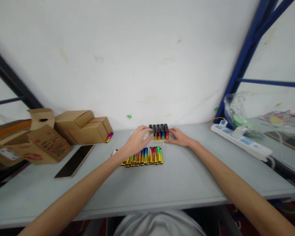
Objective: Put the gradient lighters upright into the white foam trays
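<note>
A block of upright cigarette lighters [163, 133] stands close to the wall, black tops up and coloured bodies below. Under it a pale, see-through tray [159, 141] shows faintly. At the block's left edge is my left hand [137, 139], thumb and forefinger closed around what looks like a single lighter; part of it is hidden by the fingers. My right hand [179, 137] rests against the right side, thumb and fingers apart, touching the tray's front corner. Nearer to me lies a row of shiny gold and multicoloured lighters [147, 156], partly covered by my left forearm.
On the left are an open cardboard box [48, 144], closed cardboard boxes [88, 129] and a dark phone [75, 161]. A lone lighter [109, 137] lies beside the boxes. A white power strip [241, 141] and clear plastic bag [238, 111] are on the right, by a blue frame [245, 59].
</note>
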The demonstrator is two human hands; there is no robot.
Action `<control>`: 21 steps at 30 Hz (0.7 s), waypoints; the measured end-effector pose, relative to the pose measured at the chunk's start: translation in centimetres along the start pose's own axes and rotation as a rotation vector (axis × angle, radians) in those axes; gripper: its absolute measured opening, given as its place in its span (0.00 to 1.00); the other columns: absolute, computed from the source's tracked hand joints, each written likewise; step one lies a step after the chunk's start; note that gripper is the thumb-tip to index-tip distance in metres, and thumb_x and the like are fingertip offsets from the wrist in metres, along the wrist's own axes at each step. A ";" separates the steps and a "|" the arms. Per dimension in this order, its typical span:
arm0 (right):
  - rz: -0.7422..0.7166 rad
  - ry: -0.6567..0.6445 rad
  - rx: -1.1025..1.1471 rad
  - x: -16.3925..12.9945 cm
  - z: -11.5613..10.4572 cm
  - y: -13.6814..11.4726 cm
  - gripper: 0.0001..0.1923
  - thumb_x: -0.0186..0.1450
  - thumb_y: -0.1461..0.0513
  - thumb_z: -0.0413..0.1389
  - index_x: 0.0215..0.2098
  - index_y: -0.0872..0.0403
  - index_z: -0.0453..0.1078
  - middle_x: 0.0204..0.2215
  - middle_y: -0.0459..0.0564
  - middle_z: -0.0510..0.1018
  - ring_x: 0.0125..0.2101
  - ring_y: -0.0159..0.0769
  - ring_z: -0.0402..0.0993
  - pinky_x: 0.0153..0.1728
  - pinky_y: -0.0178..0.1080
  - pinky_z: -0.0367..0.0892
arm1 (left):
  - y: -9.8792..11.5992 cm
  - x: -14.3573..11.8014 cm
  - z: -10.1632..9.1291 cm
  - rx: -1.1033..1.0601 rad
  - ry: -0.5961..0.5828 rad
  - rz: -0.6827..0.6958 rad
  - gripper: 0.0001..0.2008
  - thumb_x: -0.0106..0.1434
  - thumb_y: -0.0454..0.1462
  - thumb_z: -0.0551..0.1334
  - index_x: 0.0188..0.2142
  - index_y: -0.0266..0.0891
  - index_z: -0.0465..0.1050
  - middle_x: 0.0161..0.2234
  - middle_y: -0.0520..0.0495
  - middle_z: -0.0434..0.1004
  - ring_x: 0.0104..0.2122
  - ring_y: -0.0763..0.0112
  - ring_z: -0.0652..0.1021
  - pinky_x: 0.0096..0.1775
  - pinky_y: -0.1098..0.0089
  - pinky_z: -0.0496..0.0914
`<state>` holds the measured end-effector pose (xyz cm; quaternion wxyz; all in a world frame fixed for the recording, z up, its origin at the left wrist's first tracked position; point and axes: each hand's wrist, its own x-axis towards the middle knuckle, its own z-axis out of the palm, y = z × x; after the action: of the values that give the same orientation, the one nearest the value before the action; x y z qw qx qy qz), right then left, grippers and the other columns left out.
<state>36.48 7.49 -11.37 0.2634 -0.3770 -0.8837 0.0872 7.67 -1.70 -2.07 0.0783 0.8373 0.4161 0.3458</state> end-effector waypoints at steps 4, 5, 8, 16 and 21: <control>0.006 0.003 0.002 0.0 0.1 0.2 0.39 0.63 0.38 0.59 0.62 0.53 0.68 0.57 0.63 0.73 0.57 0.56 0.70 0.60 0.56 0.66 | 3.5 -3.2 0.3 -0.036 -0.231 0.062 0.28 0.60 0.50 0.70 0.57 0.44 0.75 0.59 0.36 0.72 0.61 0.47 0.71 0.64 0.51 0.61; 0.004 0.005 0.004 0.0 0.2 0.2 0.39 0.63 0.38 0.59 0.62 0.54 0.68 0.57 0.63 0.73 0.57 0.56 0.70 0.60 0.56 0.66 | 3.9 -3.6 0.5 -0.036 -0.278 0.073 0.32 0.58 0.51 0.71 0.59 0.44 0.74 0.61 0.36 0.71 0.62 0.46 0.69 0.65 0.50 0.59; -0.006 0.012 0.007 0.0 0.3 0.4 0.39 0.64 0.38 0.59 0.62 0.54 0.68 0.57 0.63 0.73 0.56 0.55 0.71 0.59 0.57 0.66 | 4.0 -3.7 1.1 -0.021 -0.371 0.089 0.35 0.57 0.50 0.72 0.61 0.43 0.71 0.61 0.35 0.71 0.63 0.45 0.69 0.66 0.48 0.56; -0.016 0.022 -0.034 0.1 0.2 0.2 0.39 0.63 0.38 0.59 0.61 0.57 0.69 0.55 0.65 0.74 0.55 0.56 0.71 0.59 0.58 0.67 | 3.0 -2.5 1.3 0.027 -0.459 0.109 0.28 0.62 0.50 0.69 0.57 0.39 0.72 0.55 0.38 0.77 0.57 0.51 0.74 0.62 0.52 0.64; -0.008 0.014 -0.047 0.0 0.1 0.2 0.39 0.64 0.39 0.60 0.61 0.56 0.69 0.55 0.64 0.74 0.55 0.55 0.71 0.59 0.57 0.67 | 2.3 -2.2 0.8 -0.066 -0.266 0.135 0.24 0.58 0.50 0.72 0.49 0.39 0.79 0.48 0.40 0.82 0.51 0.53 0.79 0.57 0.55 0.70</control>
<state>36.53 7.66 -11.55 0.2612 -0.3802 -0.8851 0.0626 8.79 -4.65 -2.84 0.1368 0.8988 0.3332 0.2499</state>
